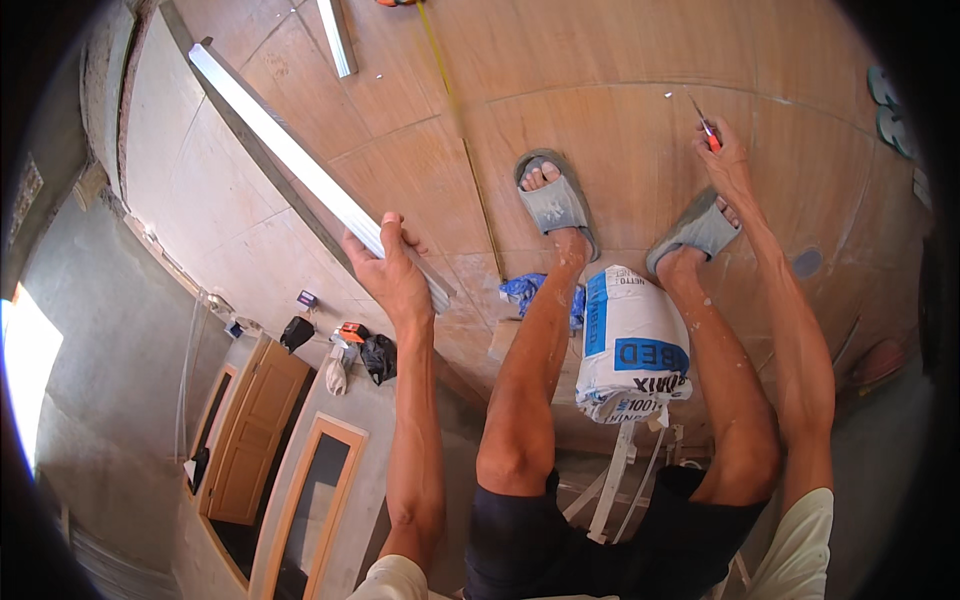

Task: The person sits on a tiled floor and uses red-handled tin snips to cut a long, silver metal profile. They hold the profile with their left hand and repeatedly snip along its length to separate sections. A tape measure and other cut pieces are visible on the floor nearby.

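Observation:
My left hand [396, 275] is wrapped round a long silvery metal profile [290, 150], near its lower end. The profile slants away to the upper left, above the floor. Out to the right, my right hand [728, 160] grips a slim pointed tool [711, 136] with a red handle; its thin dark tip points up and left, and its exact kind is too small to tell. A small white scrap [668, 95] lies on the floor near that tip. A yellow measuring tape [465, 150] is drawn out along the floor between my hands.
Between my sandalled feet [555, 200] is a white and blue sack [630, 340]. Blue crumpled material [530, 292] lies beside it. Another short metal profile [337, 40] lies ahead. Flip-flops [890, 115] sit far right. Bags [378, 358] and a wooden door [255, 430] are at left.

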Demonstrator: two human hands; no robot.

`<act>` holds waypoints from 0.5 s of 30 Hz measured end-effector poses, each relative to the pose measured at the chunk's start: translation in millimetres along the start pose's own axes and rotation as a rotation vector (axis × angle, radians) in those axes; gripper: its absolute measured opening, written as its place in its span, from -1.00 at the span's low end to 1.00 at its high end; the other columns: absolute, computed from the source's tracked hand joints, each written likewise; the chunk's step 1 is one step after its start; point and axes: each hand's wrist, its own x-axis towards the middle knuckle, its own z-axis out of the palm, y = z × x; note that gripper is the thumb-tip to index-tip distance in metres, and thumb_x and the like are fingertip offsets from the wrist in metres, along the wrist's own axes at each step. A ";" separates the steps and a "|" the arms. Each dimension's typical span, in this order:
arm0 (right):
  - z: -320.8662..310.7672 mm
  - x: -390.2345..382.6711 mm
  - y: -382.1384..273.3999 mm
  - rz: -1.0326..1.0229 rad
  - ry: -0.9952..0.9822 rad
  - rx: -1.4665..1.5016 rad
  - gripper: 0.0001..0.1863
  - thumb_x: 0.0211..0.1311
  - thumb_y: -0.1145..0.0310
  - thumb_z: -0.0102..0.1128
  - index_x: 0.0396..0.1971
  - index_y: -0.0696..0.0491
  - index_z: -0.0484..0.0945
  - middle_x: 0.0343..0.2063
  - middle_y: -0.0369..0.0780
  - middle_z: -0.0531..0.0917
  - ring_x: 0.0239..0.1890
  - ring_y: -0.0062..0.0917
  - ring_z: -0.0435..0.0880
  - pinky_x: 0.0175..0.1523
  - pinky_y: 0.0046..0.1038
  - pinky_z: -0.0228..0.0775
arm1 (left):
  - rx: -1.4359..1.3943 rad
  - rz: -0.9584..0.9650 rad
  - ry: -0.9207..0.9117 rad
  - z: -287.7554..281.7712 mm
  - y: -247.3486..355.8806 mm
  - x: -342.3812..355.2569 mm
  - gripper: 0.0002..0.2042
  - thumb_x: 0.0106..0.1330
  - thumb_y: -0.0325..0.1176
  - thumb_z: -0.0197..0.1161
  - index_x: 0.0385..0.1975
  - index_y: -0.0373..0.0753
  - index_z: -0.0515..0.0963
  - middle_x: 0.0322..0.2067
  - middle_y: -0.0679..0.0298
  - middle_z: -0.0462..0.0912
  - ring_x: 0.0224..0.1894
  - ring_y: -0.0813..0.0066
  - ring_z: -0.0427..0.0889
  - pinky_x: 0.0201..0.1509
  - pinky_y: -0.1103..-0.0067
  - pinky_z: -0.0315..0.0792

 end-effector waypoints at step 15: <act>59.5 239.6 -140.5 -0.781 0.548 -0.586 -0.59 0.44 0.14 0.42 0.16 -0.04 0.60 -0.09 -0.16 0.73 -0.04 -0.21 0.71 0.12 -0.17 0.47 | 0.551 0.229 0.568 67.9 -255.2 164.8 -0.42 0.51 -0.25 0.34 0.38 -0.43 0.34 0.19 -0.17 0.48 0.27 -0.09 0.48 0.34 0.17 0.38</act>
